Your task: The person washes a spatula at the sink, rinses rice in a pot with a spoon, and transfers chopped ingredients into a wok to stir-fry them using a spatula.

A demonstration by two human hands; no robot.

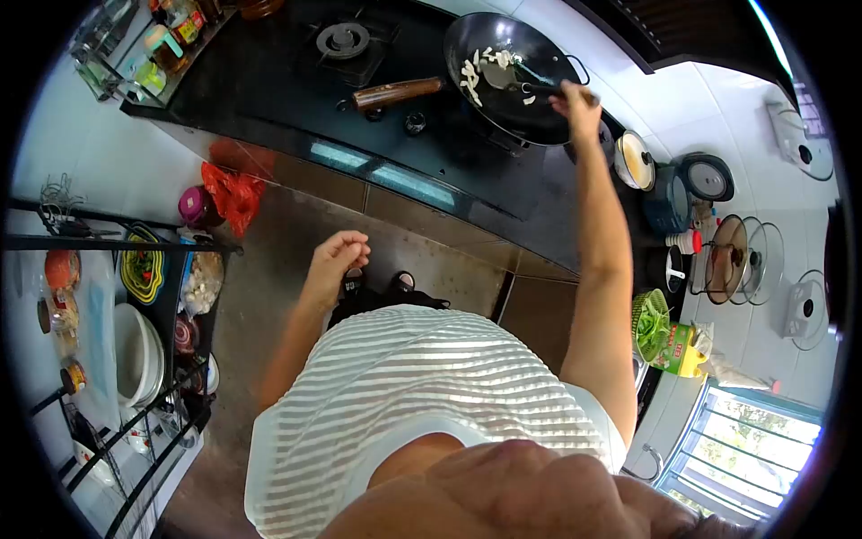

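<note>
My right hand point(577, 106) grips the handle of a spatula point(499, 76) over the right side of a dark wok point(543, 56). The spatula's flat blade rests inside the wok, among pale, sliced pieces point(470, 79) of food whose kind I cannot make out. The wok sits on the stove, with its wooden handle point(399, 93) pointing left. In front of my body, away from the counter, my left hand point(339, 255) hangs in the air with its fingers curled together and nothing visible in it.
Left of the wok is a second gas burner point(343, 40). Bottles point(168, 49) stand on a rack at the far left. Pots point(667, 199), glass lids point(725, 259) and a green basket of leafy vegetables point(651, 328) line the right side. A black shelf point(126, 242) stands at left.
</note>
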